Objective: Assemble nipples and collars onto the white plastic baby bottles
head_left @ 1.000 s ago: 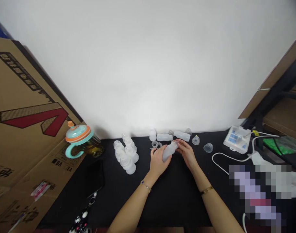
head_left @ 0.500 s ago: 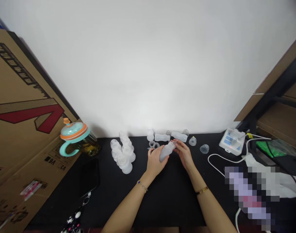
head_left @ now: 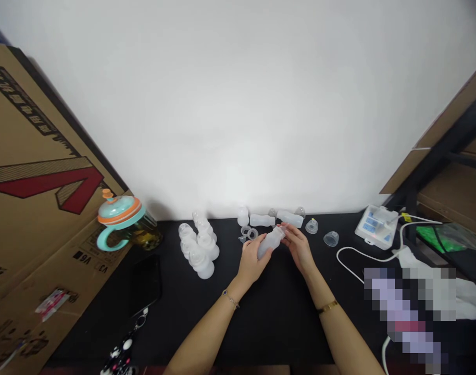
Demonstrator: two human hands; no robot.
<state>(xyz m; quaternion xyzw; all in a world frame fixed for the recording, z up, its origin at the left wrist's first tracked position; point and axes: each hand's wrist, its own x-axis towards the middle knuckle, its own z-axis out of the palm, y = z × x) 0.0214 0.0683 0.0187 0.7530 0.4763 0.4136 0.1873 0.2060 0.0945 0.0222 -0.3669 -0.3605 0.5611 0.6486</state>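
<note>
My left hand (head_left: 254, 259) is wrapped round the body of a frosted baby bottle (head_left: 270, 242), tilted with its neck up to the right. At that neck, the fingers of my right hand (head_left: 298, 246) pinch a clear piece at the top, mostly hidden by the fingertips. Just behind my left hand lie clear rings (head_left: 252, 234). Two more frosted bottles lie on their sides near the wall, one on the left (head_left: 262, 220) and one on the right (head_left: 290, 219). Right of my hands sit a nipple under a clear dome (head_left: 312, 226) and a clear dome cap (head_left: 331, 238).
Several assembled bottles (head_left: 204, 266) stand grouped at left, and another white bottle (head_left: 243, 215) stands by the wall. A teal-lidded jug (head_left: 123, 216), a phone (head_left: 145, 285) and a carton (head_left: 35, 172) are further left. A power strip (head_left: 376, 227) with a white cable is at right.
The view has shifted slightly. Both hands keep hold of the bottle, with only a small movement of the right fingers at its top.
</note>
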